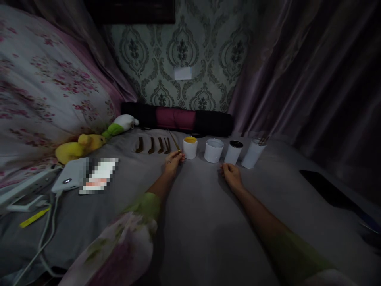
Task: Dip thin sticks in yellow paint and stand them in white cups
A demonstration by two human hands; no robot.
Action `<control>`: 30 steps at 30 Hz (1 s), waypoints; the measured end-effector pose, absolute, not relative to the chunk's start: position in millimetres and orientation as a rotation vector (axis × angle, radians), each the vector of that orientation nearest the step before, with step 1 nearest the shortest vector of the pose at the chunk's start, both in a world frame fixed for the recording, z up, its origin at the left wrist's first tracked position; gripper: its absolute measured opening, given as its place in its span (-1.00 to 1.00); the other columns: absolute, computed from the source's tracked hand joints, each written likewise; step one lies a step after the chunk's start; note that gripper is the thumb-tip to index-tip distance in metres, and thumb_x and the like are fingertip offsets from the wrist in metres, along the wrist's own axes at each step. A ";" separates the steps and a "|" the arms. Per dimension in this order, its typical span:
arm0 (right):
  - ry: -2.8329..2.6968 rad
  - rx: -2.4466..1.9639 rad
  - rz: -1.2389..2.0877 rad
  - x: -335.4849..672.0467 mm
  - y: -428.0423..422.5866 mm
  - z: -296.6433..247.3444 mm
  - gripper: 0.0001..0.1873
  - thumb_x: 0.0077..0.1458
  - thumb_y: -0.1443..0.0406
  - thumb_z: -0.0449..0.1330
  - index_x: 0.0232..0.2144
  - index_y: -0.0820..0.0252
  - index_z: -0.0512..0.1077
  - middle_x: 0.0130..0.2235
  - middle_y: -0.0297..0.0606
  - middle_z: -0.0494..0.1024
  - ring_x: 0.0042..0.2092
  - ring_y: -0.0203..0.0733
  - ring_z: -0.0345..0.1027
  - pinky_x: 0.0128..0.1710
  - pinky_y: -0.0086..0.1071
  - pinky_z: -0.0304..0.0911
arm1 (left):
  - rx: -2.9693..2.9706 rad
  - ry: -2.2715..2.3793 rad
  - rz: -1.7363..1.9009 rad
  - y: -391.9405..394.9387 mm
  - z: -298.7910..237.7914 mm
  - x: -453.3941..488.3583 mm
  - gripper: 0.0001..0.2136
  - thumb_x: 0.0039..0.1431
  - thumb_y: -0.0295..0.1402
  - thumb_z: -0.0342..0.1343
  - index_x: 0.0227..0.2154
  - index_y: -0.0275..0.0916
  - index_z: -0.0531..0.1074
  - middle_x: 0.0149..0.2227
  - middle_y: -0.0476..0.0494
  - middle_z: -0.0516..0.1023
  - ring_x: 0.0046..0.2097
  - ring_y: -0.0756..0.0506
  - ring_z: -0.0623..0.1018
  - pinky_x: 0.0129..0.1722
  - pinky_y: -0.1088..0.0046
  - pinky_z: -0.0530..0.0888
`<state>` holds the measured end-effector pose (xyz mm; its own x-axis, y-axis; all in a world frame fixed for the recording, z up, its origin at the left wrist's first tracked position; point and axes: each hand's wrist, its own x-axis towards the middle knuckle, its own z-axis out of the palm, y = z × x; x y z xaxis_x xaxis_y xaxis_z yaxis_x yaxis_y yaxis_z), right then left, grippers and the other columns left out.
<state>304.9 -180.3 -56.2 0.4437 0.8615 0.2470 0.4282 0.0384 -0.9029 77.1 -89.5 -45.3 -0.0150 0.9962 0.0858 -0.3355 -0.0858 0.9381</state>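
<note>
My left hand (175,161) is closed in a pinch round the lower end of a thin brown stick (175,141), which slants up and to the left. Just right of that hand stands a white cup with yellow inside (190,150). Beside it is a wider white cup with a greyish inside (213,153). My right hand (232,175) rests loosely curled, in front of a narrower white cup with a dark top (233,155); nothing shows in its fingers. Further right, a tall white cup (252,155) holds several thin sticks. Several brown L-shaped pieces (151,145) stand left of my left hand.
A black and maroon roll (178,119) lies along the wall. Plush toys (80,147), a white power bank (70,174), a power strip (29,186), cables and a yellow marker (34,217) lie left. A dark flat object (327,188) is at right on the grey sheet.
</note>
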 end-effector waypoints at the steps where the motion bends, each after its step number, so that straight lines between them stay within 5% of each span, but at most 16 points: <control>1: -1.158 -1.583 0.493 304.9 -180.4 -55.9 -0.58 -0.01 0.02 -0.06 -0.50 0.24 0.37 -0.60 -0.30 0.38 -0.54 -0.28 0.23 -0.54 -0.44 0.11 | 1.019 0.911 1.424 -90.8 -45.1 77.5 -0.76 -0.11 -0.42 0.13 -0.30 -0.35 0.43 -0.43 -0.13 0.50 -0.49 0.07 0.42 -0.48 0.54 0.35; 18: -1.158 -1.510 0.539 304.3 -180.9 -55.0 -0.57 -0.03 0.00 -0.05 -0.52 0.23 0.35 -0.63 -0.35 0.33 -0.61 -0.33 0.15 -0.60 -0.46 0.07 | 1.402 1.111 1.575 -103.3 -43.6 84.2 -0.75 -0.07 -0.30 0.11 -0.30 -0.28 0.51 -0.38 -0.15 0.55 -0.33 -0.04 0.47 -0.34 0.49 0.37; 30: -1.182 -1.498 0.499 307.0 -179.2 -60.9 -0.59 -0.01 0.02 -0.04 -0.54 0.22 0.38 -0.61 -0.34 0.36 -0.58 -0.33 0.19 -0.56 -0.47 0.09 | 1.885 1.255 1.491 -117.1 -42.4 86.3 -0.72 0.04 -0.26 0.02 -0.23 -0.24 0.50 -0.38 -0.10 0.52 -0.47 0.03 0.39 -0.39 0.49 0.36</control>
<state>307.0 -179.2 -60.9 0.4111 0.8661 0.2845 0.4003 0.1089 -0.9099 86.3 -117.1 -42.4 0.0138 0.8436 0.5367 0.3845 -0.5000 0.7760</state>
